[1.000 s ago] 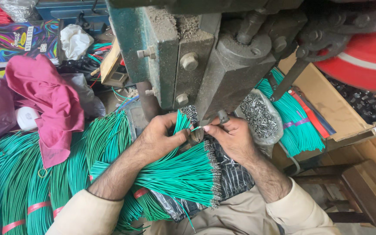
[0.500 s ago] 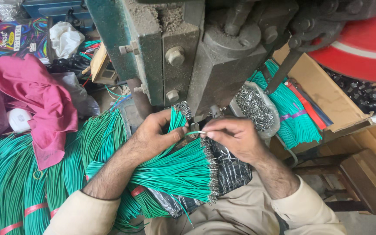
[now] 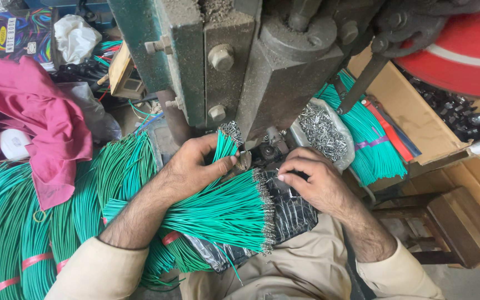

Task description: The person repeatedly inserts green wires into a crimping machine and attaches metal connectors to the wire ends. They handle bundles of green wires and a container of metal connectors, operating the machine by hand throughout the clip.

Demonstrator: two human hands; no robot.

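Green wires (image 3: 226,145) stand as a small tuft in your left hand (image 3: 195,166), fingers closed around them, tips pointing up toward the press (image 3: 262,83). Your right hand (image 3: 312,180) is nearer to the finished bundle (image 3: 223,214) on your lap, fingertips pinched narrow at its terminal ends. Half a second ago this hand was higher, at the die; now it has dropped beside the bundle.
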